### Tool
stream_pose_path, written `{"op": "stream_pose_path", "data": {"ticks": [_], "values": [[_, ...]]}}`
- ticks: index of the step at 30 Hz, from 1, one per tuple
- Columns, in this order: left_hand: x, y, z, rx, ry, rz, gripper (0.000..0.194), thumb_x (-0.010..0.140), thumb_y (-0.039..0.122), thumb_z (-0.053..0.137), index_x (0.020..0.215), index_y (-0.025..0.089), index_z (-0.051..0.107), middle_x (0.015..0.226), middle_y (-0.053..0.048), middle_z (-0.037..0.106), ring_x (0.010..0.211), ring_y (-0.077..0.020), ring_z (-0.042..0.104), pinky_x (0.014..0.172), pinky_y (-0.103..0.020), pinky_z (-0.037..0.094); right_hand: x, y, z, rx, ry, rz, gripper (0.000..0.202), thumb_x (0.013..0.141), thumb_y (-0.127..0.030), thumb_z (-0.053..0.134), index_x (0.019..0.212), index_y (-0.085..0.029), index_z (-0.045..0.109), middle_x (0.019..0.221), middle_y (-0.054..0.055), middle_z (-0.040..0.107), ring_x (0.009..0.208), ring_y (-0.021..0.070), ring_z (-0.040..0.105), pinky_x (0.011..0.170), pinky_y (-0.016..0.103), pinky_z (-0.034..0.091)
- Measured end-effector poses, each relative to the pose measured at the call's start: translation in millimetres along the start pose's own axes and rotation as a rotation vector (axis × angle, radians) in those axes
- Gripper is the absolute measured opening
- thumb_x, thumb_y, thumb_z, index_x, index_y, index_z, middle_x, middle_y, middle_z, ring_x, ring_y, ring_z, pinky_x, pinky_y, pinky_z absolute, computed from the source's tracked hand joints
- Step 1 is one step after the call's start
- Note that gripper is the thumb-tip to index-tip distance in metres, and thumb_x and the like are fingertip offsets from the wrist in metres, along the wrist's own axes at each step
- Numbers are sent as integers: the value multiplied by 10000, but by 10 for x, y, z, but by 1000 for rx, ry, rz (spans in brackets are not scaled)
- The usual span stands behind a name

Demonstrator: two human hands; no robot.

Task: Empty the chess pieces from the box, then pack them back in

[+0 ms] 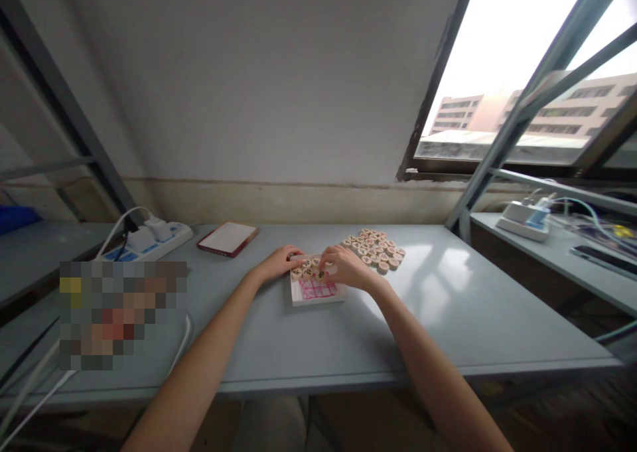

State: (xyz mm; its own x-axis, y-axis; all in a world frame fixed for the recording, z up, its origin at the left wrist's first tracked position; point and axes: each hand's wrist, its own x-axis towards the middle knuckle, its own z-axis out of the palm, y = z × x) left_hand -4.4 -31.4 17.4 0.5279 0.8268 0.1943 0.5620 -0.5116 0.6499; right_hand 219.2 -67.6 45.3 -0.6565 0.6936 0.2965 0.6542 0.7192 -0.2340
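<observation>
1. Left hand (283,262), center frame: fingers partly curled, at the white box's (317,291) upper-left corner.
2. Right hand (343,266): fingers bent over round pieces (307,267) on it; grip unclear.

Your one view comes from the camera worn on your head, looking forward and down across the desk (472,319). It faces the wall (279,93) behind the desk squarely enough that the desk's back edge runs nearly level, with the window (502,47) up on your right. You see wide from here: metal posts slant outward on both sides, and side surfaces reach the borders. Your forearms enter from the bottom, and your left hand (281,262) and right hand (346,266) meet near the middle, small and well away from the lens. Below the desk's front edge, you catch part of your lap (271,425).
</observation>
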Motion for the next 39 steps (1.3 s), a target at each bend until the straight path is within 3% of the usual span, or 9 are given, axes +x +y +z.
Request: {"op": "stream_pose_path", "data": {"ticks": [7,13,25,29,33,35,39], "values": [[13,5,2,10,-12,5,330,736,372,508,941,139,620,929,-66,599,835,-169,527,730,-249,407,25,-30,74,-94,71,17,226,672,-283,659,861,-193,573,851,19,579,815,145,485,689,237,322],[12,-6,2,32,-10,-4,325,737,353,502,955,138,612,926,-64,599,803,-158,527,706,-238,404,29,-2,78,-241,26,127,128,676,-300,658,729,-196,605,759,13,604,764,152,500,701,266,274],[11,-14,5,27,-7,4,310,729,343,514,947,147,615,939,-62,600,839,-166,525,730,-240,402,-4,27,54,-142,20,136,80,729,-295,596,746,-224,626,748,-3,627,744,144,533,750,280,281],[7,9,0,31,-7,3,308,731,329,507,956,148,612,948,-65,600,837,-168,527,730,-244,403,-55,116,-72,-134,120,204,198,775,-355,536,921,-234,593,843,15,620,829,173,518,765,296,301],[6,9,3,25,-5,-8,312,731,346,506,950,153,616,947,-64,602,839,-172,527,736,-251,405,-107,302,-44,-288,317,412,481,811,-383,462,1256,-231,363,1094,81,544,1032,246,426,838,379,284],[5,3,2,20,-6,-12,321,729,355,507,953,152,614,952,-65,601,855,-176,527,747,-255,404,-135,414,42,-373,309,496,516,821,-396,430,1291,-218,314,1199,109,470,1119,278,348,868,422,261],[8,-13,8,27,-2,1,331,729,368,501,954,152,613,959,-66,602,865,-179,531,747,-255,404,-177,546,174,-424,158,538,389,829,-385,417,1185,-230,438,1256,94,417,1181,284,265,897,464,224]]}}
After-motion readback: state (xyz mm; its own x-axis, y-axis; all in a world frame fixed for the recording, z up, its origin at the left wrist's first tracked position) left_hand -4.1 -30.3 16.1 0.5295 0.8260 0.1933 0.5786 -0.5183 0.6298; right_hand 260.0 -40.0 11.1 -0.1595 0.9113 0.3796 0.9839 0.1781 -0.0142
